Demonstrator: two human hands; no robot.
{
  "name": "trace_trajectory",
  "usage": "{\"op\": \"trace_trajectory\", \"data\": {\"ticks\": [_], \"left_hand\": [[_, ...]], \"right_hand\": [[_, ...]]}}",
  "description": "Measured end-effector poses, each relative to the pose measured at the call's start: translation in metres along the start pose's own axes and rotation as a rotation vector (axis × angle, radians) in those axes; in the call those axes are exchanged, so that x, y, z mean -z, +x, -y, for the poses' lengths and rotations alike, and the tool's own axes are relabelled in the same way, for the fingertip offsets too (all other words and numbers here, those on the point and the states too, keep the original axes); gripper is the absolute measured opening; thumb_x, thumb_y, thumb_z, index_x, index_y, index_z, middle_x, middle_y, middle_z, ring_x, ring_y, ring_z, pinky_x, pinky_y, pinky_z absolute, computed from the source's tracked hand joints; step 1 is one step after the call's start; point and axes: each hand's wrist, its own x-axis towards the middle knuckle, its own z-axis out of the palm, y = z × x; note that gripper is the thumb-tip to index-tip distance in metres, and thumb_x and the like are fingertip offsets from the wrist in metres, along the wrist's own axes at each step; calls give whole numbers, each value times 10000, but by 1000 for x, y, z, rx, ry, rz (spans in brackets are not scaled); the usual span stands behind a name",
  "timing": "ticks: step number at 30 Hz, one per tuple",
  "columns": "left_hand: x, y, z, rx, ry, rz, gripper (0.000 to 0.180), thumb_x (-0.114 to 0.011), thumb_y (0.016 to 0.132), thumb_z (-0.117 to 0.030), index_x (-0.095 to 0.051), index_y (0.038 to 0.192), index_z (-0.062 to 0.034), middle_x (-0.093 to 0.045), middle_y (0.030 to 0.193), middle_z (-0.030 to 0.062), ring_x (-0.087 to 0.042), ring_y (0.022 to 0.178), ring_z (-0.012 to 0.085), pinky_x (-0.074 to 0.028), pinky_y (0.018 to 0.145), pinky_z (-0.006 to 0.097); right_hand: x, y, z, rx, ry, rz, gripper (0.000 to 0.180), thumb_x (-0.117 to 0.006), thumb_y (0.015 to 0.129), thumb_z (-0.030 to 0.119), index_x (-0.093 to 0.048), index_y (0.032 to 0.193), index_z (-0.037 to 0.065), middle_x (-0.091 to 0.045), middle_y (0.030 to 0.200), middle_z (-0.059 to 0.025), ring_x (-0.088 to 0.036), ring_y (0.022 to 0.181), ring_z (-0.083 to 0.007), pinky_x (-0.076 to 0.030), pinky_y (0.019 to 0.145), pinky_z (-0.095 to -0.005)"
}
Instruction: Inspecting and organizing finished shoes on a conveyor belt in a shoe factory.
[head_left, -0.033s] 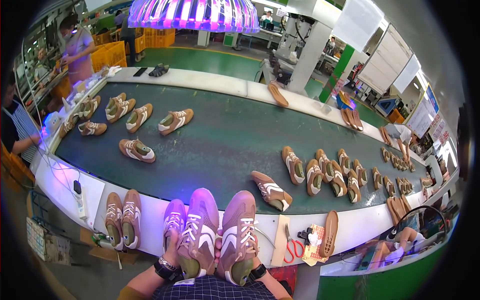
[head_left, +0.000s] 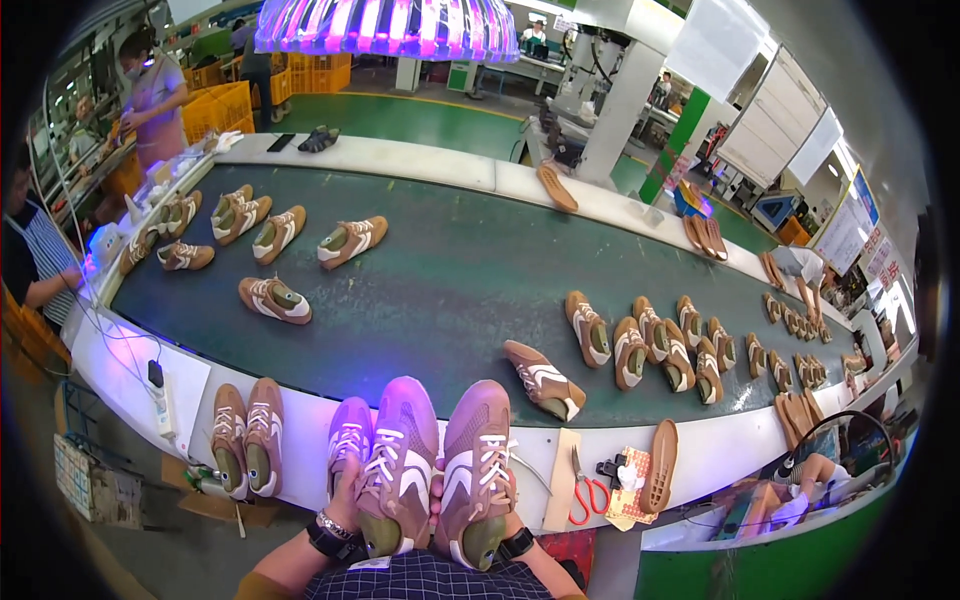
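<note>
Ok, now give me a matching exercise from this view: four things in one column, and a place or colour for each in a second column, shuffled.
Things:
1. Scissors
2. Belt
3. Held sneakers
4. Crates

Places and colours:
A. Yellow, off to the far left
B. In the left hand and right hand
C. Red handles
D. Dark green, with shoes standing on it

Right pairs: 1-C, 2-D, 3-B, 4-A.

Shoes (head_left: pixel 352 242) lay scattered across a green belt (head_left: pixel 440 290).
Its white surface (head_left: pixel 700 443) bore scissors (head_left: pixel 581 480), a brown sole (head_left: pixel 659 467), a power strip (head_left: pixel 164 410) and two more shoes (head_left: pixel 264 425).
</note>
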Motion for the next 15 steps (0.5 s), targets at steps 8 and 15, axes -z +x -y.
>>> {"op": "trace_trajectory", "data": {"ticks": [8, 15], "left_hand": [[-33, 11, -19, -54, 32, -74, 610, -559, 791, -12, -308, 1347, -29, -450, 1286, 185, -476, 1175, 324, -364, 1028, 443], [-13, 8, -25, -409, 6, -243, 455, -540, 771, 4, -474, 1221, 2, -568, 1168, 122, -529, 1116, 259, -378, 1020, 416]], "right_hand": [[-9, 3, 20, 260, -353, -479, 536, -467, 812, 387, -532, 1171, -5, -603, 1098, -159, -590, 982, -279, -477, 879, -406], [-18, 16, 32, 578, -293, -373, 470, -576, 802, 128, -465, 1243, 11, -536, 1227, -98, -500, 1143, -247, -369, 1018, -416]]}}
